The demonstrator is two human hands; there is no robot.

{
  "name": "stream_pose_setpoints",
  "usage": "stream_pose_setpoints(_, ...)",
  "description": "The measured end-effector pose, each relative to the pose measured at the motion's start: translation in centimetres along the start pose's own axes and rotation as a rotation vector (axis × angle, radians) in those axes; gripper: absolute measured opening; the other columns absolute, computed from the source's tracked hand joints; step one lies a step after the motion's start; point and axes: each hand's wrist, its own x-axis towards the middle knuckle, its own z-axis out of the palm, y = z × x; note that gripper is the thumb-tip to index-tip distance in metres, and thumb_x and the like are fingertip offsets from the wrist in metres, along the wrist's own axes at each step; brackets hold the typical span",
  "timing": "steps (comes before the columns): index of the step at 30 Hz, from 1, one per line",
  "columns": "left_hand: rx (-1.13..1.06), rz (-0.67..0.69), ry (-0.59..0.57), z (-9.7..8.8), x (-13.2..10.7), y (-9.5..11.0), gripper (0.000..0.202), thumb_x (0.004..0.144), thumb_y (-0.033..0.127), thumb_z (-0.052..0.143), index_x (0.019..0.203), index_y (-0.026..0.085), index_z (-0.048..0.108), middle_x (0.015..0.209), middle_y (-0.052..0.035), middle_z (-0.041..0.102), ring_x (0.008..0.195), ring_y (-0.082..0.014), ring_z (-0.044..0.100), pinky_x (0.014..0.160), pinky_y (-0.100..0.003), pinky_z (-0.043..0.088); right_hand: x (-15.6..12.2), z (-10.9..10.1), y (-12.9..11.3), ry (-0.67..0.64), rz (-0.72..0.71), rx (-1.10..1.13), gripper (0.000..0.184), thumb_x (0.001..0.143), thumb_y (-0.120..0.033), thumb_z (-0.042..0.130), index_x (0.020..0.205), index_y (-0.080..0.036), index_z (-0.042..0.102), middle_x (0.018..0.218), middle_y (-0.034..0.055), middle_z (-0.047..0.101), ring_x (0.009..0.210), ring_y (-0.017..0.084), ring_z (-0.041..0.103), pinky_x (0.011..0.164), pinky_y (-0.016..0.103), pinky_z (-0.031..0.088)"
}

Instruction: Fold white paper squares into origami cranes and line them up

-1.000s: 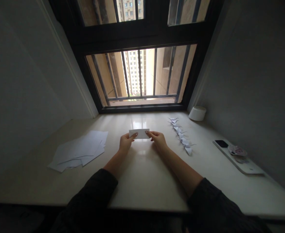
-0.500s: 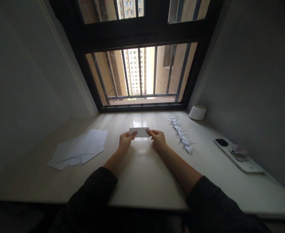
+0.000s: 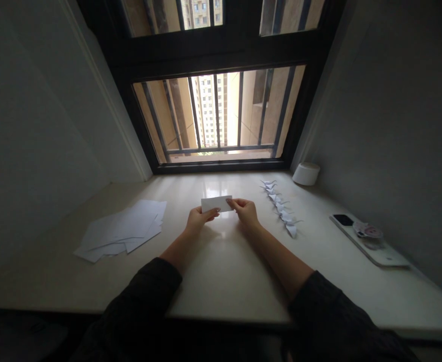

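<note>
A small folded white paper [image 3: 215,202] is held just above the pale countertop [image 3: 221,271], in front of the window. My left hand [image 3: 198,220] pinches its lower left edge, fingers closed under it. On the paper's right end, my right hand [image 3: 245,211] grips with thumb and fingers closed. Both forearms in dark sleeves reach in from the near edge.
A loose pile of white paper sheets [image 3: 121,230] lies to the left. A row of several folded paper cranes [image 3: 280,207] runs along the right. A white round container [image 3: 306,173] stands by the window corner. A phone [image 3: 367,239] with a small round object lies far right.
The paper has tilted slightly, its left side dipping as my left fingers slid further right along the lower edge. Both hands stay in almost the same place.
</note>
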Motion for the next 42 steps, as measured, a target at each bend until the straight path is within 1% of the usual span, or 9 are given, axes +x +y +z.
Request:
stream_pose_setpoints(6,0.055,0.029,0.053,0.4,-0.1,0.1,0.043,0.051,0.037,0.082,0.081,0.01,0.071,0.075,-0.012,0.071,0.068,-0.021,0.066,0.065,-0.03,0.048,-0.1,0.1,0.0,0.001,0.024,0.036,0.042,0.059,-0.056,0.068,0.07,-0.016,0.073,0.064,0.0048,0.066,0.059,0.016,0.054,0.055,0.027,0.037)
stream_pose_setpoints(11,0.054,0.065,0.081,0.7,0.0,-0.1,0.043,0.051,0.038,0.081,0.082,0.009,0.071,0.072,-0.011,0.07,0.067,-0.0205,0.066,0.064,-0.03,0.049,-0.2,0.2,-0.5,-0.007,0.049,0.063,0.044,0.06,-0.059,0.065,0.07,-0.016,0.07,0.063,0.0035,0.063,0.059,0.015,0.052,0.053,0.026,0.037)
stream_pose_setpoints(13,0.027,0.087,0.111,0.7,0.0,0.0,0.044,0.052,0.038,0.081,0.084,0.009,0.07,0.073,-0.0107,0.07,0.068,-0.0204,0.066,0.065,-0.031,0.049,-0.4,0.2,-0.9,-0.06,0.072,0.096,0.044,0.061,-0.059,0.065,0.071,-0.017,0.07,0.064,0.0037,0.063,0.061,0.015,0.053,0.053,0.026,0.039)
stream_pose_setpoints(17,-0.049,0.135,0.154,0.7,-0.3,0.6,0.043,0.054,0.037,0.08,0.086,0.009,0.07,0.078,-0.0101,0.071,0.07,-0.0196,0.066,0.069,-0.032,0.049,-1.0,0.6,-1.4,-0.241,0.12,0.131,0.038,0.055,-0.052,0.073,0.07,-0.017,0.07,0.069,0.0044,0.065,0.065,0.015,0.055,0.055,0.026,0.04)
stream_pose_setpoints(19,-0.058,0.149,0.152,0.8,-0.4,0.7,0.041,0.055,0.037,0.08,0.084,0.01,0.07,0.078,-0.0097,0.071,0.07,-0.0188,0.065,0.069,-0.031,0.049,-1.3,0.9,-1.5,-0.277,0.116,0.122,0.037,0.054,-0.049,0.074,0.071,-0.017,0.071,0.07,0.005,0.067,0.064,0.015,0.055,0.055,0.026,0.039)
stream_pose_setpoints(24,-0.044,0.159,0.149,1.0,-0.3,0.6,0.041,0.054,0.038,0.08,0.081,0.01,0.071,0.075,-0.0086,0.07,0.068,-0.0176,0.064,0.065,-0.029,0.047,-1.8,1.4,-1.7,-0.222,0.1,0.127,0.036,0.05,-0.046,0.076,0.07,-0.016,0.071,0.067,0.0057,0.068,0.062,0.016,0.055,0.056,0.027,0.037)
stream_pose_setpoints(29,-0.053,0.161,0.127,0.8,0.0,0.4,0.041,0.055,0.038,0.08,0.083,0.01,0.071,0.074,-0.0085,0.07,0.07,-0.0182,0.064,0.066,-0.029,0.048,-1.9,1.6,-1.7,-0.203,0.074,0.168,0.034,0.05,-0.043,0.078,0.07,-0.017,0.072,0.068,0.0049,0.069,0.063,0.017,0.057,0.056,0.028,0.038)
stream_pose_setpoints(37,-0.033,0.126,0.114,0.6,-0.1,0.6,0.039,0.057,0.036,0.079,0.083,0.009,0.071,0.075,-0.0097,0.071,0.068,-0.0181,0.065,0.067,-0.03,0.049,-2.0,1.5,-1.9,-0.21,0.1,0.191,0.032,0.05,-0.04,0.078,0.073,-0.018,0.072,0.068,0.0033,0.069,0.061,0.015,0.054,0.057,0.027,0.037)
stream_pose_setpoints(42,-0.056,0.135,0.115,0.6,0.0,0.6,0.038,0.056,0.036,0.08,0.082,0.009,0.071,0.075,-0.0096,0.071,0.068,-0.0183,0.066,0.069,-0.031,0.05,-1.8,1.3,-1.4,-0.219,0.153,0.172,0.029,0.052,-0.042,0.076,0.066,-0.017,0.071,0.065,0.0048,0.067,0.06,0.015,0.054,0.056,0.028,0.036)
